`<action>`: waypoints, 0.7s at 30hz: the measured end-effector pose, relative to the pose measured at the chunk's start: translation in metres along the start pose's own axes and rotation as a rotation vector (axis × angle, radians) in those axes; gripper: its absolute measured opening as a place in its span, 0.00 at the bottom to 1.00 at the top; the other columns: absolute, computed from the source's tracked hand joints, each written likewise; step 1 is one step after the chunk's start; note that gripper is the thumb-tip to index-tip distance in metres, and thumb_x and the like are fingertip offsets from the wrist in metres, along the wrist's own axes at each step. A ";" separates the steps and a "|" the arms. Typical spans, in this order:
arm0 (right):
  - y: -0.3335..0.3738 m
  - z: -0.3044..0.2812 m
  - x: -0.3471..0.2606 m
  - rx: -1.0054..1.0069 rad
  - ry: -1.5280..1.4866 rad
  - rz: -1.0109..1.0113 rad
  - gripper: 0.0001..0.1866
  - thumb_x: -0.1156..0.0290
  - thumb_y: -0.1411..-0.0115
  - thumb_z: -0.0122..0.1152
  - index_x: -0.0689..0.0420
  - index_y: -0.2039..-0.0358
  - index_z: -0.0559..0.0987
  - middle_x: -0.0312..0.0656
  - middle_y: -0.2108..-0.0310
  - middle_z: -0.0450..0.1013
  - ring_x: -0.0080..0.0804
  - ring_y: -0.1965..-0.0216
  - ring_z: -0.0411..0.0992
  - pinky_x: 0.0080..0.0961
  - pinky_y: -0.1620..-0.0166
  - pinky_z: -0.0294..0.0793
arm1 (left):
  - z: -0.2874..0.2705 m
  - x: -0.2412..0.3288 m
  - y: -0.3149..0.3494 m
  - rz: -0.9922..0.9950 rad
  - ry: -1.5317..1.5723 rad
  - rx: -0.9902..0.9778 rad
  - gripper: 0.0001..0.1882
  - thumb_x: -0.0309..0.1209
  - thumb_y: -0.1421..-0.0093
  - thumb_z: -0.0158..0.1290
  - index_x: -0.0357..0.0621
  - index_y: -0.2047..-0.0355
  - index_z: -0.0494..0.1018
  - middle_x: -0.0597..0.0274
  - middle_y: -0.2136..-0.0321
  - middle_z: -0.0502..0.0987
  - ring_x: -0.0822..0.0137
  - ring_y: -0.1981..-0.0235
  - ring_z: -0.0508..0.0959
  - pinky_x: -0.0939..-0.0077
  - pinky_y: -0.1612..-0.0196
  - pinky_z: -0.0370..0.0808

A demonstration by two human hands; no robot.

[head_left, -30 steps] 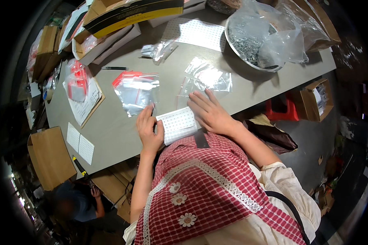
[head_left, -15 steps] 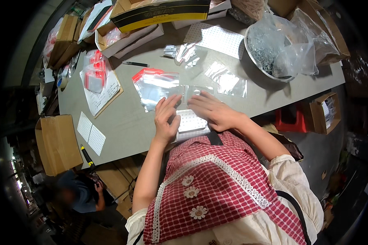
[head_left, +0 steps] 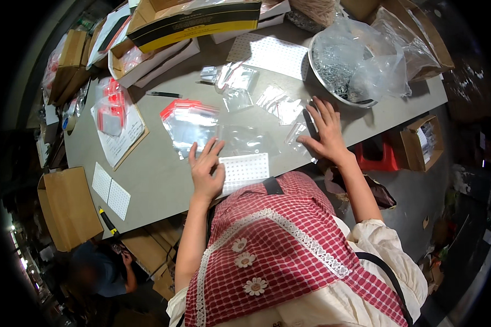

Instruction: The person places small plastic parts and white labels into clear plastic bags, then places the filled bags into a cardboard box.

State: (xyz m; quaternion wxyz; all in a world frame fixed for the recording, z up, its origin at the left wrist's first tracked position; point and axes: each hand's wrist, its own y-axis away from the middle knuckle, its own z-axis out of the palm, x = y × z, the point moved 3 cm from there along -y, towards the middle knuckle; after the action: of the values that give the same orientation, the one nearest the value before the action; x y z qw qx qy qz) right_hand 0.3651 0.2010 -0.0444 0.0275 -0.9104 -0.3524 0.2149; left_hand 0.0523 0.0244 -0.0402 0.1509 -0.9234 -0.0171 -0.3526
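I saw a long grey table over a grey floor. Cardboard boxes stood below its left end, a red stool at its right edge, under dim light.

Two hands rest on the grey worktop: left hand, right hand. One white perforated sheet lies near them, another farther off. One metal bowl, one black pen, perhaps five loose clear bags, hard to count.
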 end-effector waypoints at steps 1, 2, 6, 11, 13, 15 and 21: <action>0.002 -0.002 0.005 0.037 -0.009 0.001 0.42 0.49 0.45 0.70 0.55 0.34 0.68 0.53 0.30 0.57 0.58 0.32 0.56 0.58 0.34 0.54 | -0.003 -0.001 0.003 -0.012 0.006 0.016 0.05 0.23 0.48 0.51 0.41 0.79 0.67 0.55 0.48 0.82 0.54 0.38 0.74 0.48 0.28 0.49; 0.003 -0.002 0.011 0.059 -0.051 0.006 0.40 0.52 0.44 0.69 0.55 0.34 0.69 0.53 0.30 0.58 0.58 0.33 0.57 0.56 0.34 0.55 | -0.005 -0.001 0.004 -0.024 0.012 0.032 0.06 0.23 0.48 0.51 0.41 0.79 0.66 0.55 0.48 0.82 0.54 0.37 0.74 0.48 0.28 0.49; 0.003 -0.009 0.011 0.119 -0.198 -0.020 0.27 0.64 0.45 0.68 0.50 0.43 0.79 0.51 0.34 0.62 0.58 0.35 0.58 0.49 0.33 0.57 | -0.006 -0.004 0.004 -0.067 0.088 0.025 0.07 0.24 0.48 0.51 0.42 0.80 0.64 0.54 0.47 0.81 0.54 0.36 0.72 0.48 0.28 0.48; -0.001 -0.010 -0.009 0.045 -0.209 -0.155 0.19 0.71 0.49 0.69 0.46 0.54 0.84 0.45 0.38 0.66 0.55 0.35 0.58 0.53 0.33 0.56 | -0.007 -0.005 0.002 -0.091 0.108 0.000 0.08 0.24 0.48 0.51 0.42 0.80 0.63 0.54 0.46 0.81 0.53 0.36 0.72 0.48 0.28 0.49; -0.003 -0.012 -0.013 0.059 -0.196 -0.210 0.13 0.76 0.48 0.67 0.51 0.60 0.81 0.44 0.43 0.69 0.54 0.37 0.61 0.57 0.34 0.57 | -0.007 -0.003 0.001 -0.087 0.111 0.008 0.08 0.24 0.48 0.50 0.42 0.80 0.63 0.54 0.46 0.81 0.53 0.36 0.72 0.48 0.29 0.49; -0.005 -0.007 -0.010 0.030 -0.263 -0.177 0.10 0.76 0.46 0.65 0.54 0.62 0.79 0.45 0.44 0.70 0.53 0.38 0.63 0.55 0.35 0.59 | -0.008 -0.003 0.001 -0.077 0.105 0.019 0.08 0.24 0.48 0.50 0.43 0.80 0.62 0.54 0.46 0.81 0.53 0.36 0.72 0.48 0.29 0.49; -0.032 0.004 -0.004 0.139 -0.217 -0.069 0.08 0.78 0.43 0.61 0.60 0.63 0.74 0.50 0.46 0.71 0.53 0.42 0.66 0.44 0.39 0.65 | -0.004 -0.004 0.001 -0.059 0.089 0.035 0.08 0.24 0.47 0.51 0.43 0.79 0.62 0.54 0.46 0.81 0.54 0.36 0.72 0.48 0.29 0.51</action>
State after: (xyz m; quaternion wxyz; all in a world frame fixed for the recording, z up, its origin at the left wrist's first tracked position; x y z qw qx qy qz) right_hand 0.3411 0.2217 -0.0398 0.0597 -0.8651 -0.3688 0.3348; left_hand 0.0469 0.0225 -0.0398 0.1573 -0.9030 -0.0440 -0.3974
